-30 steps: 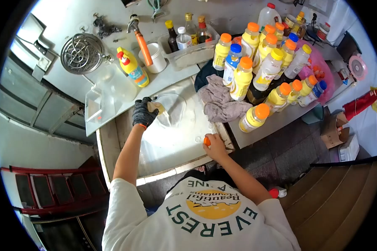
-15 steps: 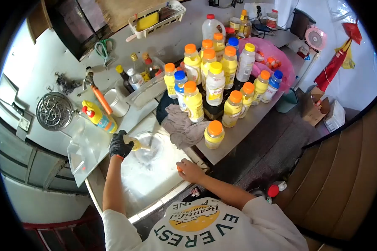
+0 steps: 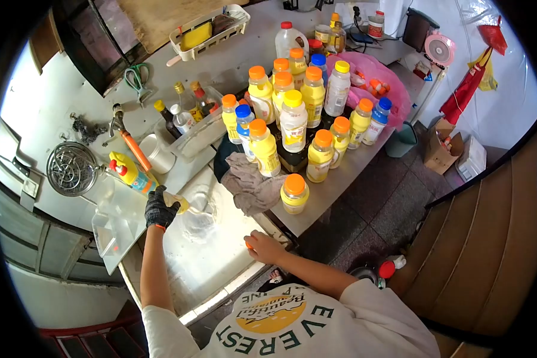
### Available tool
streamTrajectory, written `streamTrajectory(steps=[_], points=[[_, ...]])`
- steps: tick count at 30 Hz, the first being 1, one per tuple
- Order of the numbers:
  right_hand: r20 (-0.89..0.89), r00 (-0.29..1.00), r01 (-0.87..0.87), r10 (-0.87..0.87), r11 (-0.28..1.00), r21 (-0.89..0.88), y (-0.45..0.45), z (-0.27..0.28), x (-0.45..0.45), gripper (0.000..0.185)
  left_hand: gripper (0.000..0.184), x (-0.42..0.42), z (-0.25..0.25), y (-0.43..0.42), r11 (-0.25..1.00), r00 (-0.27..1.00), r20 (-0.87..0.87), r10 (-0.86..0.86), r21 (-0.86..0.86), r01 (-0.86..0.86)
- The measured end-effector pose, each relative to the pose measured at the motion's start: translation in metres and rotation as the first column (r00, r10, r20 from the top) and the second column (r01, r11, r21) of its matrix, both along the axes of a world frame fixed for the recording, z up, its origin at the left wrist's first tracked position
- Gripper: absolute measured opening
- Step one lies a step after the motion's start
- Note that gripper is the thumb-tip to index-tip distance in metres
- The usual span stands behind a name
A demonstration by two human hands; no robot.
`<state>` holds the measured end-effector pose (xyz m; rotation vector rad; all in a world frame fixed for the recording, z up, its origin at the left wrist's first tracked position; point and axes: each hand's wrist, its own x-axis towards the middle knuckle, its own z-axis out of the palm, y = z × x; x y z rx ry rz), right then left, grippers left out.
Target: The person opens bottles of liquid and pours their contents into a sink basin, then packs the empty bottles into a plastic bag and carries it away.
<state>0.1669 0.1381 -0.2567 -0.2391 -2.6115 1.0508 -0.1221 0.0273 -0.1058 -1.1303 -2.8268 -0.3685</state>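
My left hand, in a black glove, is wrapped round a bottle with a yellow label. The bottle is tipped over the white sink, its mouth facing right, and whitish liquid runs out of it into the basin. My right hand rests at the sink's right edge with its fingers closed on an orange bottle cap. A yellow cleaner bottle stands just beyond my left hand. A grey cloth lies between the sink and the bottles on the table.
Several capped bottles crowd the table at the right; one with an orange cap stands near its corner. A pink bag lies behind them. A tap with an orange hose and a white mug are at the back.
The view has shifted slightly, so most things sit a little further left. The bottle in my left hand stays tipped, with liquid pouring from it. My right hand keeps its hold on the cap.
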Motion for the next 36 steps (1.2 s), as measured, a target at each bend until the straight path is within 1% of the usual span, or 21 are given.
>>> streamTrajectory(steps=[4, 7, 8, 9, 11, 12, 13, 15, 19, 20, 21, 23, 24, 26, 27, 29, 30, 32, 33, 35, 36], points=[[0.014, 1.000, 0.007, -0.007, 1.000, 0.001, -0.001, -0.001, 0.000, 0.032, 0.067, -0.012, 0.006, 0.002, 1.000, 1.000, -0.017, 0.002, 0.019, -0.002], [0.033, 0.999, 0.013, -0.013, 1.000, 0.007, -0.002, -0.001, 0.000, 0.032, 0.068, -0.023, 0.013, 0.000, 0.999, 0.994, 0.101, 0.040, -0.005, -0.040], [0.031, 0.999, 0.012, -0.012, 1.000, 0.007, -0.002, -0.001, 0.000, 0.032, 0.067, -0.031, 0.010, -0.003, 1.000, 0.998, 0.063, 0.002, 0.000, -0.002], [0.033, 0.999, 0.012, -0.012, 1.000, 0.005, -0.002, 0.000, 0.000, 0.030, 0.067, -0.028, 0.014, -0.003, 1.000, 0.998, 0.061, 0.004, -0.001, -0.004], [0.033, 0.999, 0.005, -0.005, 1.000, 0.003, -0.001, 0.002, 0.000, 0.028, 0.065, -0.021, 0.023, -0.003, 0.991, 0.988, 0.152, 0.006, -0.133, 0.015], [0.037, 0.999, 0.001, -0.001, 1.000, 0.001, -0.001, 0.001, 0.000, 0.028, 0.064, -0.018, 0.022, -0.005, 0.987, 0.985, 0.174, 0.009, -0.157, 0.019], [0.042, 0.999, -0.003, 0.003, 1.000, -0.001, -0.001, 0.001, 0.000, 0.028, 0.066, -0.014, 0.021, -0.005, 0.971, 0.980, 0.197, 0.007, -0.234, 0.040], [0.028, 1.000, -0.008, 0.008, 1.000, -0.005, -0.001, 0.001, 0.000, 0.028, 0.068, -0.002, 0.023, -0.003, 0.907, 0.961, 0.257, 0.100, -0.420, 0.018], [0.005, 1.000, -0.005, 0.005, 1.000, 0.013, -0.001, 0.001, 0.000, 0.028, 0.066, 0.000, 0.019, -0.011, 0.916, 0.953, 0.294, 0.068, -0.397, 0.057], [0.006, 1.000, -0.012, 0.012, 1.000, 0.013, -0.001, 0.001, 0.000, 0.028, 0.065, 0.001, 0.021, -0.013, 0.933, 0.968, 0.244, 0.058, -0.359, 0.034], [0.016, 1.000, -0.006, 0.005, 1.000, 0.012, -0.001, 0.002, 0.000, 0.027, 0.063, -0.009, 0.010, -0.022, 0.981, 0.977, 0.212, 0.001, -0.191, 0.040], [0.026, 1.000, -0.009, 0.009, 1.000, 0.009, -0.001, 0.005, -0.001, 0.027, 0.062, -0.019, 0.000, -0.030, 1.000, 0.974, 0.227, 0.027, -0.002, -0.027], [0.030, 1.000, -0.003, 0.003, 1.000, -0.001, -0.001, 0.006, -0.001, 0.026, 0.062, -0.020, -0.004, -0.032, 0.999, 0.973, 0.227, 0.036, -0.003, -0.036], [0.051, 0.999, -0.003, 0.004, 1.000, -0.013, -0.001, 0.004, -0.001, 0.026, 0.064, -0.020, -0.013, -0.036, 1.000, 0.942, 0.336, -0.004, -0.012, 0.008], [0.051, 0.999, -0.013, 0.014, 1.000, -0.013, -0.001, 0.004, -0.001, 0.026, 0.065, 0.001, 0.003, -0.027, 0.986, 0.973, 0.230, 0.023, -0.163, 0.016], [0.046, 0.999, -0.004, 0.004, 1.000, -0.002, -0.001, 0.004, -0.001, 0.026, 0.065, 0.012, 0.004, -0.025, 0.968, 0.984, 0.165, 0.070, -0.250, -0.027], [0.047, 0.999, -0.009, 0.009, 1.000, -0.004, -0.001, 0.004, -0.001, 0.026, 0.065, 0.010, 0.000, -0.027, 0.967, 0.983, 0.165, 0.076, -0.253, -0.032], [0.023, 1.000, 0.004, -0.003, 1.000, -0.005, -0.001, 0.002, -0.001, 0.027, 0.068, 0.005, -0.013, -0.032, 0.972, 0.943, 0.296, 0.150, -0.218, -0.085], [0.025, 1.000, -0.003, 0.003, 1.000, -0.006, -0.001, 0.004, -0.001, 0.027, 0.072, 0.012, -0.011, -0.032, 0.954, 0.966, 0.230, 0.120, -0.295, -0.049], [0.016, 1.000, 0.007, -0.007, 1.000, -0.002, -0.001, 0.008, 0.000, 0.027, 0.075, 0.004, -0.023, -0.038, 0.952, 0.938, 0.326, 0.120, -0.306, -0.016], [0.018, 1.000, 0.004, -0.004, 1.000, -0.003, -0.002, 0.006, 0.000, 0.027, 0.075, 0.009, -0.020, -0.037, 0.952, 0.937, 0.328, 0.124, -0.307, -0.019]])
